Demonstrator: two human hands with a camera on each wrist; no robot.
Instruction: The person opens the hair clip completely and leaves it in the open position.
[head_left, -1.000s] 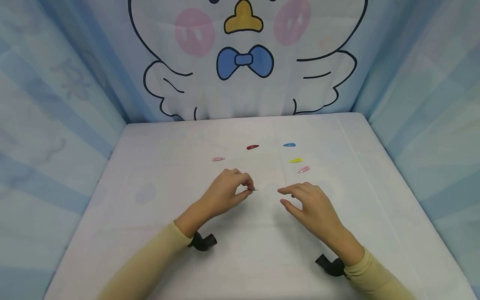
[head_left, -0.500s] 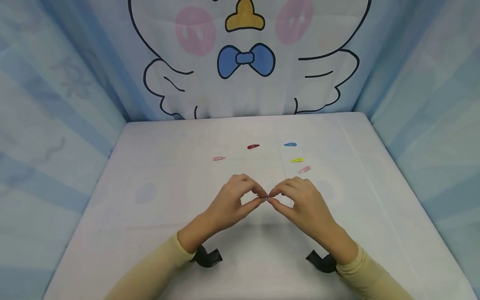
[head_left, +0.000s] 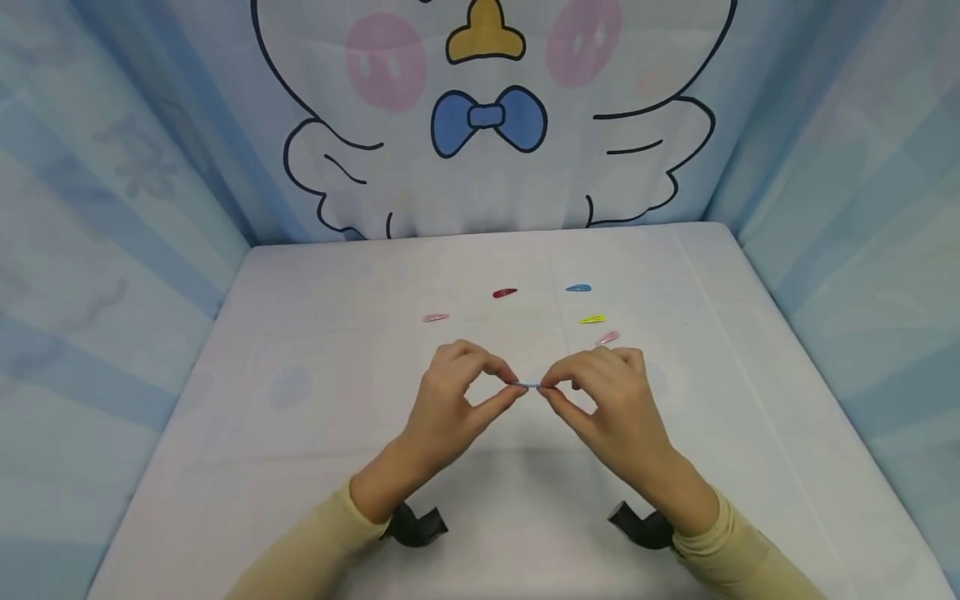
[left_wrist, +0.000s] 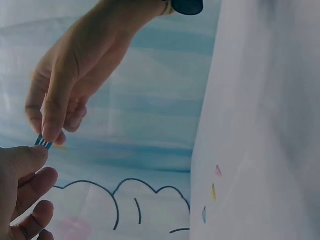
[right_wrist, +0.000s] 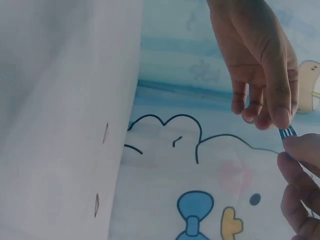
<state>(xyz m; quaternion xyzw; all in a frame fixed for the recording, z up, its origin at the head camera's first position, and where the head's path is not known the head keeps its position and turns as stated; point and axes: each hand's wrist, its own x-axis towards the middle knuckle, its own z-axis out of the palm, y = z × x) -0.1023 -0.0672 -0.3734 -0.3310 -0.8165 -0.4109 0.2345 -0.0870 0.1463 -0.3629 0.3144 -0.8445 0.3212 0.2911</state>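
Blue clip [head_left: 530, 386] pinched at both ends!

One end is gripped by the thumb and fingers of the left hand [head_left: 453, 404], the other by those of the right hand [head_left: 618, 408], and only a short middle stretch is left bare between the two grips. The blue clip is held in front of the person, above the table [head_left: 300, 508]. From the head it is seen as a thin sliver, edge-on; over to the wrist views, and there its slits are revealed! By the head view alone all five loose clips are taken in: red clip [head_left: 505, 292], second blue clip [head_left: 578, 287], yellow clip [head_left: 592, 319], near pink clip [head_left: 608, 337] just beyond the right hand, far pink clip [head_left: 436, 317] beyond the left. Three are caught by the left wrist view, just two by the right, their colours hardly told.
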